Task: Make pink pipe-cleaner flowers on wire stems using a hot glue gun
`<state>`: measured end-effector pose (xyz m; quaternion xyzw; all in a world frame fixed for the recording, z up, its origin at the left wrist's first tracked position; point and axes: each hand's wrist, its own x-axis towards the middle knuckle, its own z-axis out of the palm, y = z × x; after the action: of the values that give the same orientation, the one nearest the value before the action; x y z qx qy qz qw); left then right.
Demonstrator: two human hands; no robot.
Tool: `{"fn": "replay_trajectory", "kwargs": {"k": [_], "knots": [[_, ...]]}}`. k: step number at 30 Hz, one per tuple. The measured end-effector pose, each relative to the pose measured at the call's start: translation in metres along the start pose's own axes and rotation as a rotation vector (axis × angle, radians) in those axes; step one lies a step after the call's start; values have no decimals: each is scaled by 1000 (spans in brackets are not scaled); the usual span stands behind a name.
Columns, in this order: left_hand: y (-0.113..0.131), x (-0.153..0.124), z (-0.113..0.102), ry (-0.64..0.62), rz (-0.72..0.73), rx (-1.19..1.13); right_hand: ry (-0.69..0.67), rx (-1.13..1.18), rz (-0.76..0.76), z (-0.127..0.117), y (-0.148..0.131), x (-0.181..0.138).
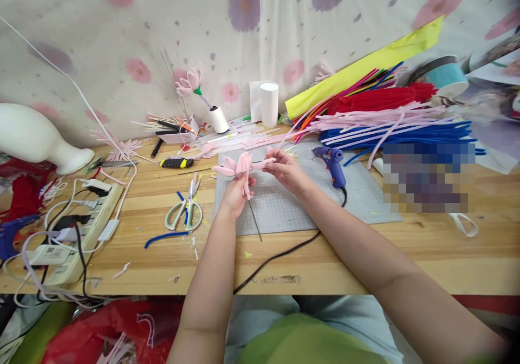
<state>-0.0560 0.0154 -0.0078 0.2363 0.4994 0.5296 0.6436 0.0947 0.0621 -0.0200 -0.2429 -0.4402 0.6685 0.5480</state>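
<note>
A pink pipe-cleaner flower [238, 164] with a thin dark stem is held above the grey cutting mat [284, 212]. My left hand [238, 196] is closed around the flower's base, its stem slanting down below the fingers. My right hand [286, 170] pinches the tip of one petal that points to the right. A purple glue gun [333, 164] lies on the mat to the right of my right hand. Scissors with pale green handles [187, 204] rest on the wooden table to the left, with blue pipe-cleaner pieces beside and under them.
A finished pink flower [190, 84] stands in a white spool [218, 120] at the back. Bundles of red, pink and blue pipe cleaners [398, 136] lie at back right. A power strip [91, 234] with tangled cables sits at left. A black cord [280, 255] crosses the front.
</note>
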Motion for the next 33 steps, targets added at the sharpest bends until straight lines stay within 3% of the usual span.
{"fn": "replay_trajectory", "kwargs": {"k": [11, 16, 22, 28, 33], "knots": [[0, -4, 8, -91, -92, -138, -43, -87, 15, -4, 0, -2], [2, -4, 7, -109, -156, -163, 17, -48, 13, -11, -9, 0], [-9, -2, 17, -42, -10, 112, 19, -60, 42, -11, -3, 1], [-23, 3, 22, 114, 260, 492, 70, -44, 80, -17, 7, 1], [-22, -6, 27, 155, 378, 530, 72, -67, 65, -21, 16, 2]]}}
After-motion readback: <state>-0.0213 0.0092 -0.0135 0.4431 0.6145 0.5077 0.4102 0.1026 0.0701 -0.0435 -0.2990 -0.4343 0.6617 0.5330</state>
